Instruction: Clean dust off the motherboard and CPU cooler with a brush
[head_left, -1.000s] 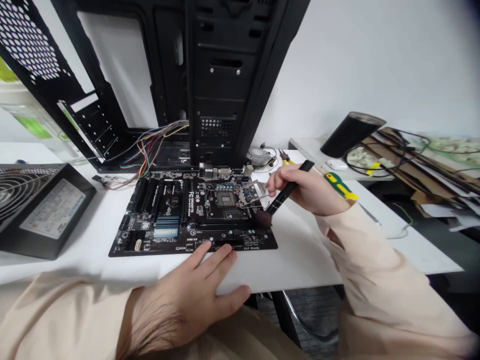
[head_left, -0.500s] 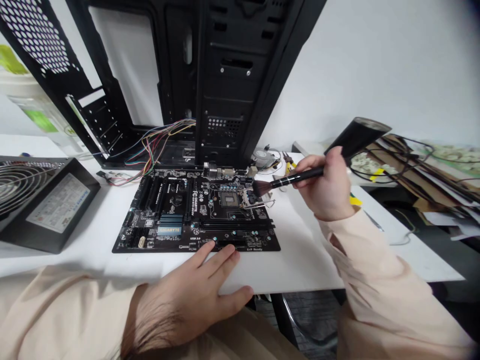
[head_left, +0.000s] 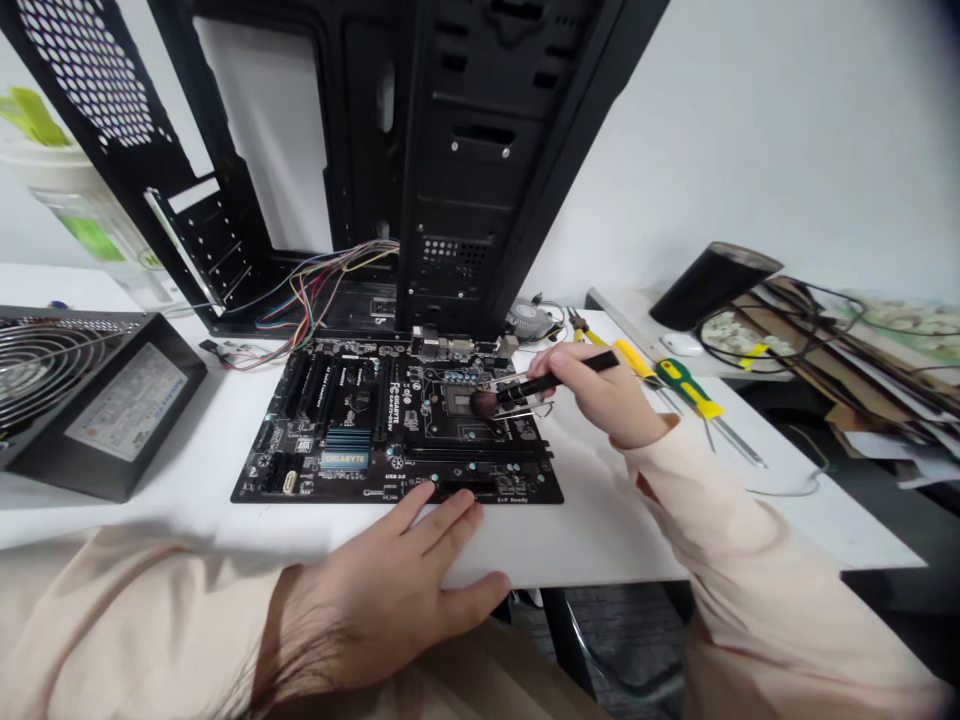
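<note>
A black motherboard [head_left: 450,470] lies flat on the white table. My right hand [head_left: 596,385] is closed around the black handle of a soft brush [head_left: 517,393]. The bristles point left and rest on or just over the CPU socket [head_left: 459,398], partly covering it. Beside the brush head, the socket's metal lever and raised frame [head_left: 536,410] show. My left hand [head_left: 405,580] lies flat with fingers spread, its fingertips on the board's near edge.
Behind the board stands an open black computer case [head_left: 465,200] with loose coloured wires [head_left: 307,285]. A power supply [head_left: 112,400] sits at left. To the right lie a green-and-yellow screwdriver [head_left: 690,388], pliers [head_left: 581,325] and a black cylinder [head_left: 712,285].
My right hand has moved left and down with the brush, bringing the bristles from the socket's right side onto the socket area. My left hand has stayed in place.
</note>
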